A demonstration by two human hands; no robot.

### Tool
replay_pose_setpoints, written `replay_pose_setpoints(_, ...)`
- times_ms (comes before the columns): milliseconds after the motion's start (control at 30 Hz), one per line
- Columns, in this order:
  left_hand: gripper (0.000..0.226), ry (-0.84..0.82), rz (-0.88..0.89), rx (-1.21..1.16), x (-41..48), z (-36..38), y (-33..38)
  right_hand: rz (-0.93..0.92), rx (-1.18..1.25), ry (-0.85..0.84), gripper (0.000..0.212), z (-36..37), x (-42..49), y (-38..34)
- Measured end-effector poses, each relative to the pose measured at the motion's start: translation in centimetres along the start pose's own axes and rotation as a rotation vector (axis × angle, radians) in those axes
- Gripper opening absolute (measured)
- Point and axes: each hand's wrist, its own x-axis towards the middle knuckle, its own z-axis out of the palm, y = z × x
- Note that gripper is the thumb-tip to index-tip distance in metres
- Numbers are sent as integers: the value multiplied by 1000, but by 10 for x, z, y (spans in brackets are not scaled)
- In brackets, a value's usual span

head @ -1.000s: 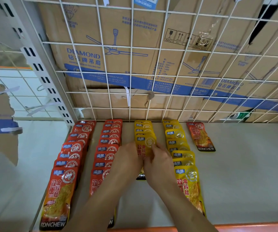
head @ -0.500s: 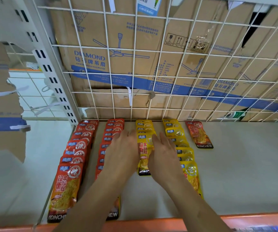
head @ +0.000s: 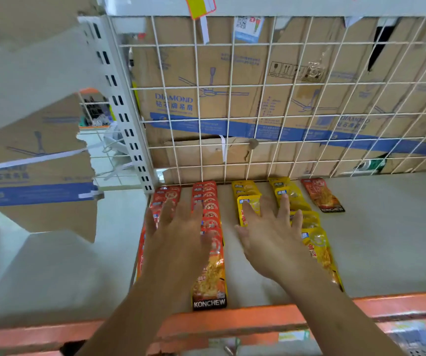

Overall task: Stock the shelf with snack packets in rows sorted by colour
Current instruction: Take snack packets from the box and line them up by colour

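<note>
Covering red packets [head: 208,276], left hand [head: 178,238]; right hand [head: 273,240], yellow packets [head: 294,196].

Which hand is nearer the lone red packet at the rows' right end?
Right. The right hand spreads over the yellow rows, left of the lone red packet; the left hand is over the red rows, farther left.

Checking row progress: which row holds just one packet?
The lone red packet at far right, beside the yellow rows; every other row holds several.
</note>
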Motion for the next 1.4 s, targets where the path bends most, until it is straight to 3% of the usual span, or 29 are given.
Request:
replay_pose_setpoints(267, 58, 69, -162, 59, -82, -36, -43, -183, -29, 15, 58, -32, -48, -39)
replay_pose_setpoints(433, 67, 230, -193, 49, -143, -57, -69, -374, -38, 168, 57, -38, -81, -82)
replay_pose_setpoints(667, 60, 493, -346, -43, -207, -104, -122, -600, 67, 343, 53, -55, -125, -141)
replay_pose_setpoints(800, 59, 656, -377, -56, -225, -129, -166, -740, 98, 414, 46, -75, -150, -187)
replay_pose_setpoints(967, 69, 742, -357, -111, -227, -169, -238, -853, 200, 509, 42, -101, -173, -271)
replay_pose_setpoints(1233, 74, 742, -216, 11, -201, -221, -345, -787, 259, 897, 38, -139, -159, -390)
replay_pose_setpoints(1400, 74, 702, -114, 35, -167, -247, -382, -541, 145, 807, 38, -167, -129, -415)
